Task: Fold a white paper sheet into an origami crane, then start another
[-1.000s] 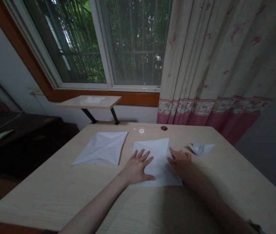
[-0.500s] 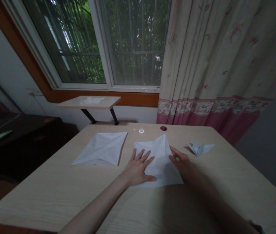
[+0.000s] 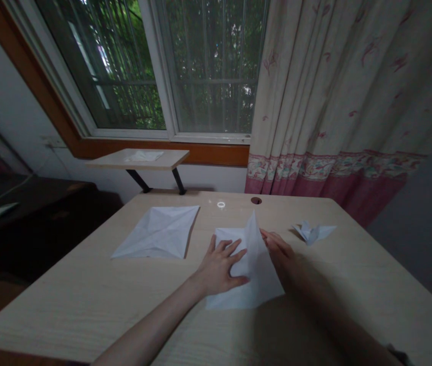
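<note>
A white square sheet of paper (image 3: 256, 277) lies on the light wooden table (image 3: 86, 300) in front of me. My left hand (image 3: 219, 267) rests flat on its left half, fingers spread. My right hand (image 3: 279, 251) lifts the sheet's right side, so the far right corner stands up in a point above the table. A second creased white sheet (image 3: 157, 231) lies flat to the left. A small folded paper figure (image 3: 314, 231) sits to the right of my right hand.
A small raised shelf (image 3: 140, 160) stands at the table's far edge under the window. A cable hole (image 3: 256, 200) and a small ring (image 3: 221, 204) mark the far table edge. A patterned curtain (image 3: 338, 101) hangs on the right. A dark cabinet (image 3: 29, 213) stands on the left.
The right side of the sheet has risen from flat to a standing point under my right hand, and the sheet has slid slightly toward me. My left hand stays pressed on it.
</note>
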The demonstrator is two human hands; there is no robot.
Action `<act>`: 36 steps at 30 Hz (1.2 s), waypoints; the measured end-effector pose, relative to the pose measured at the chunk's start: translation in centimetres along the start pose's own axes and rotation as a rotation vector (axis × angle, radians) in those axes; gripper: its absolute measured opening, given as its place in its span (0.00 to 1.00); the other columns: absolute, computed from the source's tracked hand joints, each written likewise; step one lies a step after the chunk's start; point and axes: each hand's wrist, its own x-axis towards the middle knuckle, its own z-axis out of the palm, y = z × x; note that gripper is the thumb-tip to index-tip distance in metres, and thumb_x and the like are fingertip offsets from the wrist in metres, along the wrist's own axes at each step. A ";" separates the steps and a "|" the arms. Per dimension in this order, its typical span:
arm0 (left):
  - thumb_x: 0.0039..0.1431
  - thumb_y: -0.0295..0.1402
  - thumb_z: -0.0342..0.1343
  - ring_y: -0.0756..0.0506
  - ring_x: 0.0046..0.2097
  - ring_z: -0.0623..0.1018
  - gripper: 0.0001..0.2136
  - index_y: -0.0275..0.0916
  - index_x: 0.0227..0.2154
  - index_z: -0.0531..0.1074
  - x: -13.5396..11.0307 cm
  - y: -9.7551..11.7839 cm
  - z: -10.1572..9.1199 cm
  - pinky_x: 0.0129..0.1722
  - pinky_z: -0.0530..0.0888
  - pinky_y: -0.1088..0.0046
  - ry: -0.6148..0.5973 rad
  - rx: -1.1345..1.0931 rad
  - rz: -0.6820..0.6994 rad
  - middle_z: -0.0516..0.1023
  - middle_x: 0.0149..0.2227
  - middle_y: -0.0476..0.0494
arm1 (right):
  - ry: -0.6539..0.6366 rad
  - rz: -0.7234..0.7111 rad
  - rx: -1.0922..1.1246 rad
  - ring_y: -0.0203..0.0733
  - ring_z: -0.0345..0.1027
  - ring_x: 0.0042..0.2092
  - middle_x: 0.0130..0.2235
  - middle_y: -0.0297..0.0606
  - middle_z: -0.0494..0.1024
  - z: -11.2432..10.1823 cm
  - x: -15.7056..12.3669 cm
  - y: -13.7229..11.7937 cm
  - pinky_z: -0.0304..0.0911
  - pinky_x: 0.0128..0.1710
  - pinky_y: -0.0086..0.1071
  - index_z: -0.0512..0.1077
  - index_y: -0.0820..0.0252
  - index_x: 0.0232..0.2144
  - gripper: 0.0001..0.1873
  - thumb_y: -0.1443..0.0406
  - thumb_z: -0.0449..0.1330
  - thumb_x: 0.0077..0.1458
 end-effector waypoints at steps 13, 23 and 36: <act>0.71 0.36 0.47 0.38 0.66 0.68 0.18 0.49 0.61 0.69 0.2 -1.7 -0.8 0.68 0.58 0.45 0.563 -0.239 -0.085 0.67 0.66 0.42 | -0.105 -0.085 0.174 0.49 0.66 0.62 0.62 0.41 0.73 1.4 -1.7 -0.2 0.63 0.62 0.46 0.64 0.49 0.65 0.25 0.57 0.45 0.70; 0.72 0.39 0.47 0.38 0.66 0.67 0.16 0.48 0.59 0.70 0.3 -2.0 -0.6 0.66 0.64 0.47 0.789 -0.503 -0.199 0.68 0.65 0.41 | -0.215 -0.203 0.164 0.50 0.64 0.64 0.65 0.44 0.68 1.1 -1.5 -0.5 0.62 0.62 0.48 0.54 0.50 0.70 0.29 0.53 0.43 0.71; 0.73 0.38 0.46 0.41 0.65 0.70 0.16 0.45 0.57 0.71 0.4 -2.0 -0.5 0.65 0.66 0.53 0.812 -0.518 -0.199 0.71 0.63 0.42 | -0.395 -0.322 0.089 0.49 0.63 0.65 0.66 0.49 0.66 1.7 -1.4 -0.5 0.62 0.63 0.48 0.52 0.57 0.71 0.31 0.58 0.49 0.70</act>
